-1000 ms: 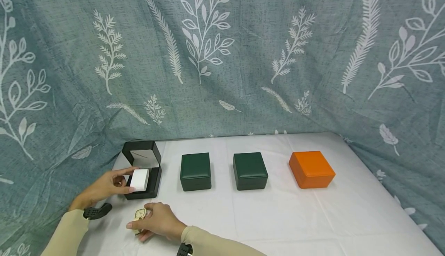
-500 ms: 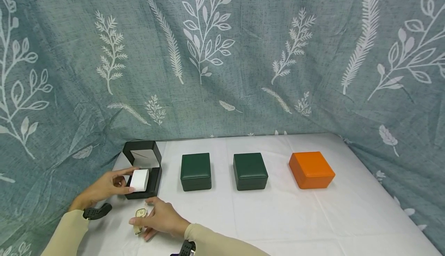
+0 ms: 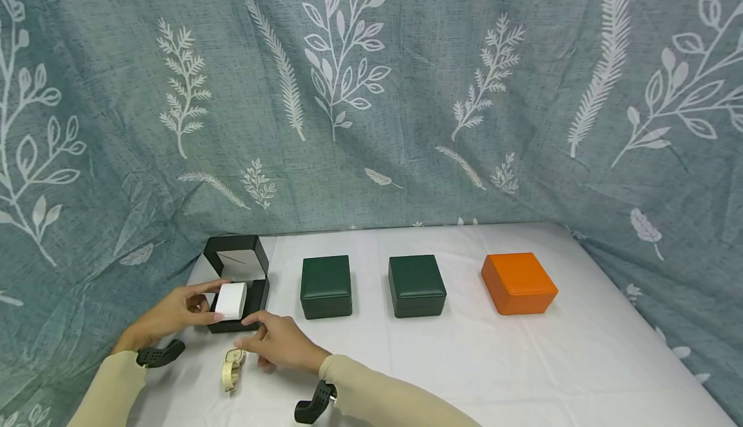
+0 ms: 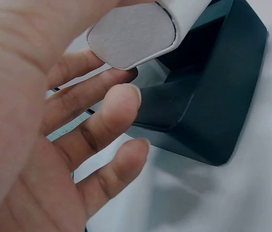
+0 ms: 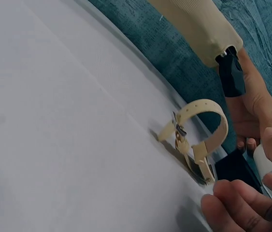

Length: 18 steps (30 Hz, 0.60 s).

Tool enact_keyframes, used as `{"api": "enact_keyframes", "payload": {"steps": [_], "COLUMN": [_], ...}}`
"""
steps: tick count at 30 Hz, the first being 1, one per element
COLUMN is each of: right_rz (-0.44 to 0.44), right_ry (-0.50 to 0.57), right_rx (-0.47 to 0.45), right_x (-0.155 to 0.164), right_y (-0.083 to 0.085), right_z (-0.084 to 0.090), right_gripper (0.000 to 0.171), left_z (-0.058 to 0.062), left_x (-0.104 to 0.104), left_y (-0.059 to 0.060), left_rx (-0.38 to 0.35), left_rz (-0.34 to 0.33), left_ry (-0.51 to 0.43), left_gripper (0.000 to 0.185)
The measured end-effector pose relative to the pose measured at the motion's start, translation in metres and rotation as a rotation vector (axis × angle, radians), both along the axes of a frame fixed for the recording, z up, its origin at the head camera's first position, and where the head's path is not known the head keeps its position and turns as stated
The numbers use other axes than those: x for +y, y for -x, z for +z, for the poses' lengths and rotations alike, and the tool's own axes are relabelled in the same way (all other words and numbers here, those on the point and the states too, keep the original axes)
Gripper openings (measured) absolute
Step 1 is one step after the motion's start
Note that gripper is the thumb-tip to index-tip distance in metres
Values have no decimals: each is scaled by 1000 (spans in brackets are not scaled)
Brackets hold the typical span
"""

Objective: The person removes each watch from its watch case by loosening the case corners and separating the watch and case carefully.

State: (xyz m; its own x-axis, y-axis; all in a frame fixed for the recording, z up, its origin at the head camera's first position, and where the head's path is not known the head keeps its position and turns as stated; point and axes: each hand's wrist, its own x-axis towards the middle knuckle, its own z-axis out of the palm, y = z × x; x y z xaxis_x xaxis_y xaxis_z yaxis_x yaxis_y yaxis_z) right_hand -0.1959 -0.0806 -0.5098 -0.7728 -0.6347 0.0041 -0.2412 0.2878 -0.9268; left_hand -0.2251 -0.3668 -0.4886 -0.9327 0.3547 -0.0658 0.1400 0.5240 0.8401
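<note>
My left hand [image 3: 168, 314] pinches a white watch cushion [image 3: 231, 301] between thumb and fingers, over the open black watch box [image 3: 259, 304]. In the left wrist view the cushion's grey rounded end [image 4: 132, 36] shows above the box's recess, with the lower fingers spread. A cream-strapped wristwatch [image 3: 231, 372] rests on the white cloth in front of the box. In the right wrist view its buckled strap [image 5: 213, 130] stands up as a loop. My right hand [image 3: 284, 344] is beside the watch and the box's front edge, fingers loosely bent, gripping nothing.
Two closed green boxes [image 3: 326, 285] [image 3: 418, 285] stand in a row to the right of the black box. Farther right is a closed orange box [image 3: 519, 283]. A leaf-patterned curtain [image 3: 371, 124] hangs behind the white-covered table [image 3: 464, 362].
My right hand has let go of the wristwatch and moved up and right toward the box. The watch stays on the table. My left hand keeps holding the cushion almost still.
</note>
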Motion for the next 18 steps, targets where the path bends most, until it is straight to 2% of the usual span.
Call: {"api": "enact_keyframes", "payload": {"steps": [8,18], "right_rz": [-28,-125], "right_ry": [-4,11], "right_rx": [94,134], "right_x": [2,-1], "right_y": [11,21], "right_z": [2,-3], "right_gripper": [40,36], "left_z": [1,1], "left_x": [-2,-2], "left_y": [-2,0], "left_rx": [-5,-17], "left_rz": [-1,4], "left_ry": [-16,-18], "left_gripper": [81,79]}}
